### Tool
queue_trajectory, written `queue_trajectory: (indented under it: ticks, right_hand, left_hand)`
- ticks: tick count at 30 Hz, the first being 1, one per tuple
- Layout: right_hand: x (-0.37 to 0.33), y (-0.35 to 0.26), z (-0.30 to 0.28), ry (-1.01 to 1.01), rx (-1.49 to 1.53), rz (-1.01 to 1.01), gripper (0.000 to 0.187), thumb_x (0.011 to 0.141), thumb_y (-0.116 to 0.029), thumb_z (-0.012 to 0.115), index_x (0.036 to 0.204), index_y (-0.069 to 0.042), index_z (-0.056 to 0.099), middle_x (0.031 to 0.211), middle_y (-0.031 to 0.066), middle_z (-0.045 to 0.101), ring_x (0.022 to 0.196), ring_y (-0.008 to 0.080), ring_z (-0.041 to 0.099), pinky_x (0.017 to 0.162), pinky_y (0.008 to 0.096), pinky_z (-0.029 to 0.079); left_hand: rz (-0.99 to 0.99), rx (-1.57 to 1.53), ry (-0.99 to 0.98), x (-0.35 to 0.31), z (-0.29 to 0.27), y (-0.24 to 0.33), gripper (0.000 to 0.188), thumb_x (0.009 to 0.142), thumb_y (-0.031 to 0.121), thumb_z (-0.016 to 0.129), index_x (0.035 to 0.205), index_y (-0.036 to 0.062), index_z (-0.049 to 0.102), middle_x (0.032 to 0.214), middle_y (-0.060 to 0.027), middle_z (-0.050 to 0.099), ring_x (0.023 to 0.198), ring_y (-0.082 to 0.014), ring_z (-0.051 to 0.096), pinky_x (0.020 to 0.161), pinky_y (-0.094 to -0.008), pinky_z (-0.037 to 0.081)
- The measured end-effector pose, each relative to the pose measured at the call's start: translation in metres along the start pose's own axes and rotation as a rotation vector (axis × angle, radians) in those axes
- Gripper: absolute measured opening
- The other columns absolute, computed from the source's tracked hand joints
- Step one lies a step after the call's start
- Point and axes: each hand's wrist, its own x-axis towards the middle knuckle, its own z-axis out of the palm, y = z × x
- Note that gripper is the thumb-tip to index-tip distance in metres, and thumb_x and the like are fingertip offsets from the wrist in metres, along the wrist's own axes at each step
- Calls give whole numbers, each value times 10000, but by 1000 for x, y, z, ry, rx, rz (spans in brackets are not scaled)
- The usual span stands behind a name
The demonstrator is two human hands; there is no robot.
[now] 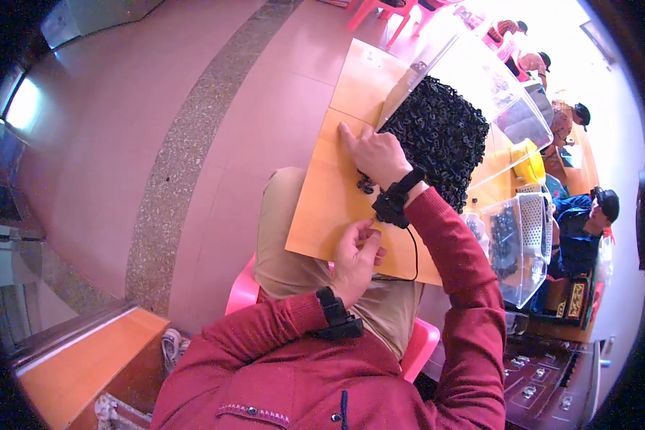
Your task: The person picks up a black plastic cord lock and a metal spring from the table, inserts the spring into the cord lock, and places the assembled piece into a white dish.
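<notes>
A large heap of small black parts (pixel 441 136), ring- or hook-shaped, lies in a clear plastic bin (pixel 426 64) on the wooden table. My right hand (pixel 381 156) rests palm down at the heap's left edge. One of its fingers stretches out over the bare wood, apart from the curled others, and I see nothing held. A few loose black parts (pixel 365 185) lie below that hand, beside its wrist. Nearer my lap, at the table's front edge, my left hand (pixel 357 256) is closed, thumb against curled fingers. Whatever it may hold is hidden.
Both wrists wear black devices; a black cable (pixel 416 251) hangs near the right one. To the right stand another clear bin (pixel 519 287) with dark parts, a white perforated basket (pixel 534 222) and a yellow container (pixel 527 163). Several people sit along the right side.
</notes>
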Motion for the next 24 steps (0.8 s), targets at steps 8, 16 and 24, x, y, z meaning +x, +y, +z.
queue_trajectory:
  ticks: [8,16,24]
  right_hand:
    - [-6,9,-3,27,74,-73,442,878,-98,499,1314,-68,441,773,87,605,591,208,655,485,310,513]
    - [-17,16,2,142,-21,-157,402,859,-121,528,1252,-53,477,824,59,580,685,189,632,503,288,499]
    - [-26,16,3,178,53,-176,268,838,-118,529,1100,-65,518,863,53,569,836,193,603,665,293,507]
  left_hand:
    - [10,7,-9,-1,0,-2,364,940,176,551,1254,9,471,1070,-68,562,814,-141,593,704,-286,503]
    - [3,3,-17,0,1,-3,352,939,160,550,1252,18,476,1026,-48,581,791,-125,591,685,-274,504]
    - [-15,-3,-12,0,1,-1,333,940,135,542,1247,24,478,984,-28,578,772,-113,587,665,-261,509]
